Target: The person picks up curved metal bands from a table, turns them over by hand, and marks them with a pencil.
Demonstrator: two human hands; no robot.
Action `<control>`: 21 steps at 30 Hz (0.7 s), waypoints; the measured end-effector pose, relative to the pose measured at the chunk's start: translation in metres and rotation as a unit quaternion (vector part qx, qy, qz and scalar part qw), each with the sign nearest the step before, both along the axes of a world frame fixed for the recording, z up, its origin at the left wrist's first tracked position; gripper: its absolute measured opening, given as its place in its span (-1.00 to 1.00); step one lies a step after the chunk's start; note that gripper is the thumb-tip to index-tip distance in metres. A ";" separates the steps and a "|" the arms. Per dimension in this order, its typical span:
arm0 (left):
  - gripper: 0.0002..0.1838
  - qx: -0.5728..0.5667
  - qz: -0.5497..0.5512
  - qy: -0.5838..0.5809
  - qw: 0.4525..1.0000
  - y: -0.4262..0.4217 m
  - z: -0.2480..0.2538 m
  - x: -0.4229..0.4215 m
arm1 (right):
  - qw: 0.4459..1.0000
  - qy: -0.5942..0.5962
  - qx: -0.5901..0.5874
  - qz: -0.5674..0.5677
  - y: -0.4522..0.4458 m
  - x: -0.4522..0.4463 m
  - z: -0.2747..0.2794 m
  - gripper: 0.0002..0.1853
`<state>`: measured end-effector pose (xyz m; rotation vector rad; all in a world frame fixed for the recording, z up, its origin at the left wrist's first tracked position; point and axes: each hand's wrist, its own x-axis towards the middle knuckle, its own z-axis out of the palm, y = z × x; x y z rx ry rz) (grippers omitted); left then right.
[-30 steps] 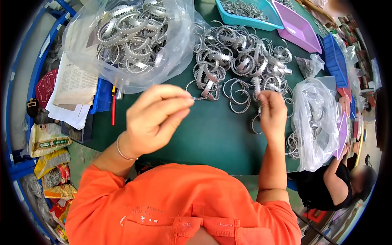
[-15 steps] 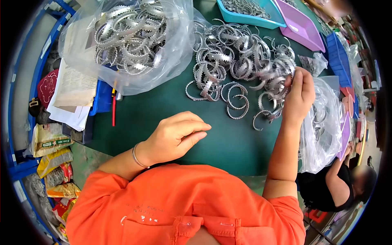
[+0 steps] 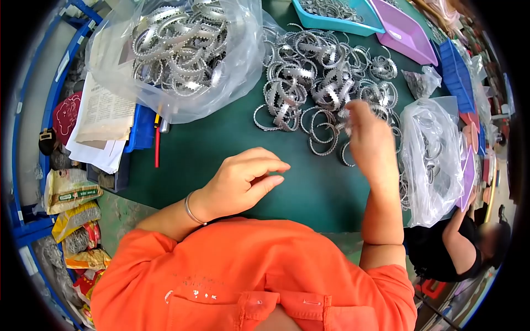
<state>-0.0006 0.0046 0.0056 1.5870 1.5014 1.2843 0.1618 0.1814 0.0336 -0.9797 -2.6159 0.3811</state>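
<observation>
My left hand (image 3: pixel 243 179) rests over the green table (image 3: pixel 309 198) with its fingers loosely bent and the thumb apart; nothing is in it. A metal bangle circles that wrist. My right hand (image 3: pixel 372 138) is over the near right side of a heap of silvery toothed metal rings (image 3: pixel 287 91), many of them open like a C. Motion smears its fingers, so whether they pinch a ring cannot be seen. A few rings (image 3: pixel 323 135) lie at the heap's near edge, just left of that hand.
A clear plastic bag (image 3: pixel 232 94) full of similar rings stands at upper left; another bag (image 3: pixel 430 193) lies at right. Turquoise (image 3: pixel 342 25) and purple trays (image 3: pixel 406 41) sit at the back. Papers (image 3: pixel 105 121) and a red pen (image 3: pixel 157 149) are at left. A person in black (image 3: pixel 441 254) is at lower right.
My right hand has moved left and slightly down from the right side of the heap. The left hand has hardly shifted. Rings at the heap's right side lie differently.
</observation>
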 end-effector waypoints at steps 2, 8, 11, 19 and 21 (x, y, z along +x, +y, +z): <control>-0.74 -0.026 0.017 -0.032 0.999 -0.002 0.003 0.001 | 0.988 0.150 -0.042 -0.011 -0.005 -0.003 0.027 -0.88; -0.70 -0.070 -0.019 -0.142 0.987 -0.004 0.003 0.008 | 0.835 0.108 -0.520 0.141 -0.044 -0.014 0.003 -0.86; -0.76 -0.103 -0.011 -0.156 0.982 -0.005 -0.005 0.003 | 0.766 0.122 -0.624 0.097 -0.047 -0.013 -0.009 -0.83; -0.84 -0.205 0.087 -0.389 0.894 -0.009 -0.014 -0.005 | 0.650 0.352 -0.673 0.002 -0.050 0.021 -0.055 -0.68; -0.83 -0.203 0.098 -0.405 0.886 -0.010 -0.014 -0.005 | 0.650 0.353 -0.673 -0.001 -0.054 0.027 -0.055 -0.68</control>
